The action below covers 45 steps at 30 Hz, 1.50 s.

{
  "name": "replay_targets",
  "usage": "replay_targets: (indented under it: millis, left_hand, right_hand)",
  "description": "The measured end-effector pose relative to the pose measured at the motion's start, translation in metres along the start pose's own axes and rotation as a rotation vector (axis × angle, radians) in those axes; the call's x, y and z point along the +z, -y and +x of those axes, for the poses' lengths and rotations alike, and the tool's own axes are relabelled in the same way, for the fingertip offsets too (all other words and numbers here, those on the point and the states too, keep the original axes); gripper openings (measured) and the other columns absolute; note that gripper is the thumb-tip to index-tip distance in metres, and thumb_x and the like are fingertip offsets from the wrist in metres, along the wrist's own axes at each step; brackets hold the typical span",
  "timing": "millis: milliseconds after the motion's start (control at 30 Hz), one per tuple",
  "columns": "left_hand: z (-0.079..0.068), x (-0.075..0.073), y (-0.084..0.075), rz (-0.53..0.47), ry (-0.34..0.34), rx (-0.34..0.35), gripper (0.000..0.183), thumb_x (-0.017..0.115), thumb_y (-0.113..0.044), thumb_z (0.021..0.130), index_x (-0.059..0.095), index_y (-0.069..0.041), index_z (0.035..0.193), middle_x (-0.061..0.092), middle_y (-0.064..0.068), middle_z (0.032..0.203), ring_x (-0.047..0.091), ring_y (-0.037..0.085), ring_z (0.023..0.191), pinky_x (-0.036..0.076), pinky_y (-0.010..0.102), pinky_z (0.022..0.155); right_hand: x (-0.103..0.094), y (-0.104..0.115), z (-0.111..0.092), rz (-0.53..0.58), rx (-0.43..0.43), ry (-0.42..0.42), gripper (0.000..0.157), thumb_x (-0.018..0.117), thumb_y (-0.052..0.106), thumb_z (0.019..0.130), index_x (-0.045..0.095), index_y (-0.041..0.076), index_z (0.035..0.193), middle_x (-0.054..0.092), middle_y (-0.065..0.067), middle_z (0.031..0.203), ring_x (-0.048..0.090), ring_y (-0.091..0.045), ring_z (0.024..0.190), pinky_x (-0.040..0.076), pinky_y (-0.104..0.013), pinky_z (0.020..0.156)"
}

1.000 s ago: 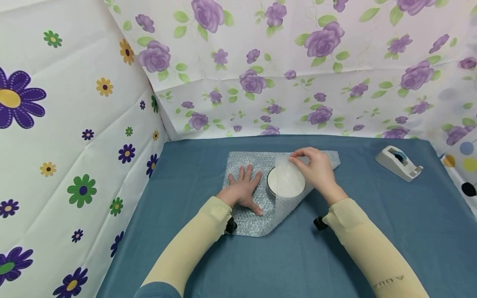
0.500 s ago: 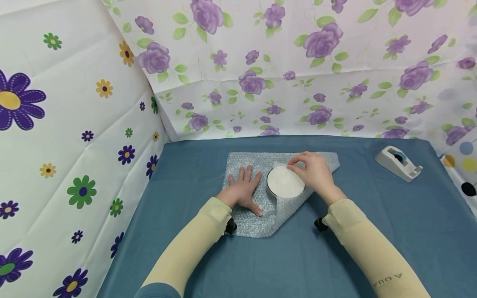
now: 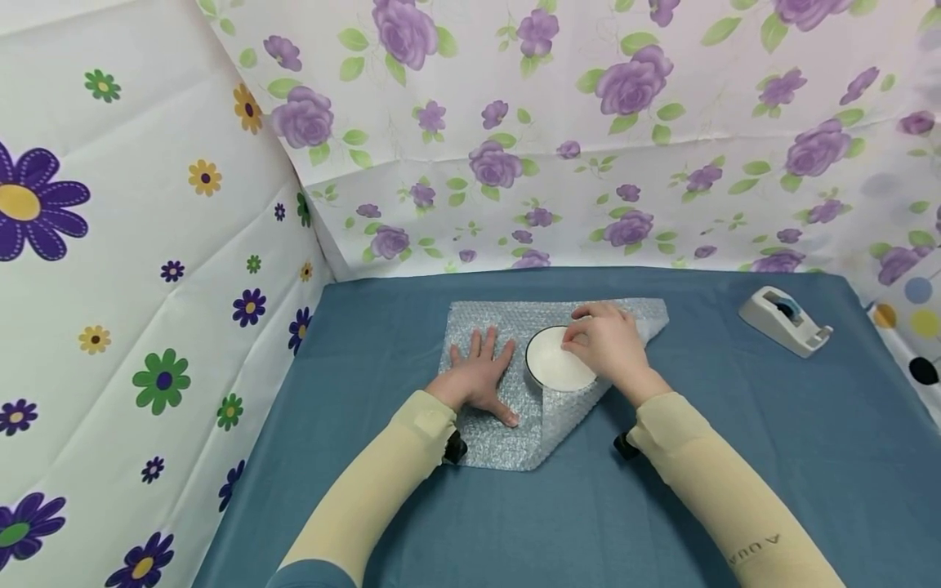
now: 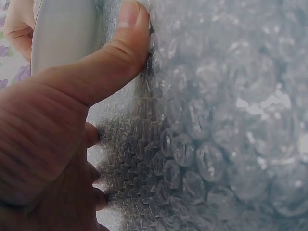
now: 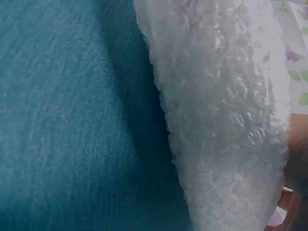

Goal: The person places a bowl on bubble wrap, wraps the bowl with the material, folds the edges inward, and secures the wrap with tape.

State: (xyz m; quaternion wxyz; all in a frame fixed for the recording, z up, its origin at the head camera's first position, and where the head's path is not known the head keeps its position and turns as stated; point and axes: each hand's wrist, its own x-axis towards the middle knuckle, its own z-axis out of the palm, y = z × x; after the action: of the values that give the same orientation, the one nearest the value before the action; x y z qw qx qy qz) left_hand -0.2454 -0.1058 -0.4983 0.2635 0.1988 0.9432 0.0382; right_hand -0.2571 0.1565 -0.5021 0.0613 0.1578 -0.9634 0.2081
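OK, live from the worktop: approx mid-job by my read, & only partly wrapped. The bubble wrap is laid out, the bowl sits on it, right of the sheet's ctr, and the near-right part is turned up against the bowl's near side. That's the done bit, AFAICT.

Left hand: palm down on the wrap just left of the bowl, fingers spread wide, thumb out toward the near side, gripping nothing. Right hand: fingers curled, thumb & fingertip together over the right side of the bowl's mouth, apparently pinching the turned-up wrap. Exactly where the tip of that flap ends, can't tell; clear plastic over white, & the hand's in the way.

What's left, IMO: most of it. Left side lies flat, far-right corner sticks out unfolded, and the bowl's left rim is bare. No tape visible on the wrap; the tape dispenser sits well apart, far right, w/ no hand near it.

Quick count: 1 bowl, 1 sheet of wrap, 1 tape dispenser, 2 hands, 2 small black gadgets, 1 per wrist. Round the worktop: 1 rose-print cloth at the far side, 1 daisy-print cloth on the left, plus 1 dotted cloth, partly in view, far right.
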Motion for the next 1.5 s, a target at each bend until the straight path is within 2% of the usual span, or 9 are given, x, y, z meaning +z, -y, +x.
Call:
replay_targets:
  millis: [400, 567, 633, 800, 867, 1100, 1233, 1367, 1500]
  left_hand:
    - [0.0, 0.0, 0.001, -0.006, -0.005, 0.008, 0.14, 0.089, -0.069, 0.075, 0.002, -0.024, 0.174, -0.019, 0.015, 0.177, -0.017, 0.04, 0.162, 0.001, 0.075, 0.124]
    - [0.001, 0.0, 0.0, -0.01, -0.002, 0.003, 0.139, 0.089, -0.068, 0.076, 0.002, -0.024, 0.175, -0.019, 0.014, 0.177, -0.018, 0.039, 0.162, 0.0, 0.074, 0.124]
    - [0.007, 0.005, 0.003, -0.022, -0.012, 0.008, 0.143, 0.09, -0.07, 0.073, 0.002, -0.025, 0.175, -0.02, 0.015, 0.177, -0.019, 0.04, 0.161, 0.0, 0.076, 0.123]
    - [0.006, 0.005, 0.004, -0.041, -0.009, 0.01, 0.143, 0.091, -0.07, 0.073, 0.001, -0.025, 0.175, -0.02, 0.015, 0.177, -0.02, 0.039, 0.161, -0.003, 0.076, 0.123]
    - [0.0, 0.0, 0.002, -0.048, 0.001, 0.007, 0.139, 0.09, -0.067, 0.076, 0.002, -0.024, 0.175, -0.02, 0.013, 0.177, -0.021, 0.038, 0.161, -0.004, 0.073, 0.124]
    - [0.009, 0.015, 0.02, -0.18, -0.045, 0.093, 0.143, 0.089, -0.07, 0.075, -0.004, -0.028, 0.174, -0.025, 0.008, 0.176, -0.028, 0.034, 0.159, -0.015, 0.072, 0.122]
    - [0.001, 0.007, 0.029, -0.247, -0.063, 0.182, 0.138, 0.088, -0.063, 0.082, -0.007, -0.02, 0.173, -0.026, 0.012, 0.176, -0.027, 0.036, 0.16, -0.013, 0.072, 0.123]
    - [-0.008, -0.005, 0.033, -0.276, -0.114, 0.218, 0.119, 0.077, -0.056, 0.096, -0.003, -0.014, 0.173, -0.021, 0.015, 0.176, -0.022, 0.04, 0.16, -0.009, 0.073, 0.123]
    - [-0.01, -0.012, 0.027, -0.304, -0.276, 0.256, 0.086, 0.055, -0.051, 0.111, 0.014, -0.007, 0.172, -0.002, 0.015, 0.179, -0.011, 0.04, 0.163, -0.003, 0.072, 0.125]
  right_hand:
    - [0.003, 0.005, 0.0, -0.127, -0.108, -0.037, 0.005, 0.087, 0.018, 0.094, 0.088, 0.022, 0.09, 0.07, -0.012, 0.13, 0.057, -0.039, 0.128, 0.034, -0.071, 0.115]
    - [0.004, 0.005, 0.001, -0.141, -0.106, -0.013, 0.005, 0.085, 0.02, 0.095, 0.088, 0.019, 0.091, 0.071, -0.012, 0.124, 0.059, -0.038, 0.123, 0.034, -0.07, 0.113]
    - [0.004, 0.005, 0.001, -0.145, -0.1, -0.002, 0.006, 0.085, 0.02, 0.096, 0.087, 0.019, 0.091, 0.072, -0.01, 0.122, 0.059, -0.037, 0.121, 0.035, -0.068, 0.112]
    - [0.004, 0.008, 0.003, -0.155, -0.096, 0.015, 0.006, 0.085, 0.018, 0.094, 0.086, 0.021, 0.089, 0.073, -0.009, 0.119, 0.06, -0.036, 0.118, 0.034, -0.069, 0.111]
    - [0.003, 0.009, 0.003, -0.158, -0.092, 0.019, 0.006, 0.085, 0.018, 0.094, 0.086, 0.021, 0.089, 0.074, -0.009, 0.118, 0.06, -0.036, 0.118, 0.033, -0.071, 0.112]
    - [0.002, 0.012, 0.005, -0.136, -0.044, 0.046, 0.005, 0.085, 0.018, 0.094, 0.086, 0.021, 0.089, 0.074, -0.008, 0.115, 0.061, -0.037, 0.12, 0.028, -0.076, 0.116]
    - [0.001, 0.012, 0.005, -0.119, -0.019, 0.062, 0.007, 0.086, 0.02, 0.093, 0.085, 0.022, 0.087, 0.075, -0.006, 0.113, 0.061, -0.037, 0.12, 0.026, -0.077, 0.116]
    - [0.001, 0.012, 0.006, -0.131, -0.017, 0.076, 0.007, 0.088, 0.023, 0.093, 0.084, 0.023, 0.087, 0.075, -0.005, 0.115, 0.061, -0.038, 0.121, 0.026, -0.078, 0.116]
    - [0.001, 0.013, 0.005, -0.144, -0.008, 0.091, 0.008, 0.088, 0.024, 0.093, 0.083, 0.024, 0.087, 0.075, -0.006, 0.117, 0.06, -0.039, 0.123, 0.025, -0.079, 0.116]
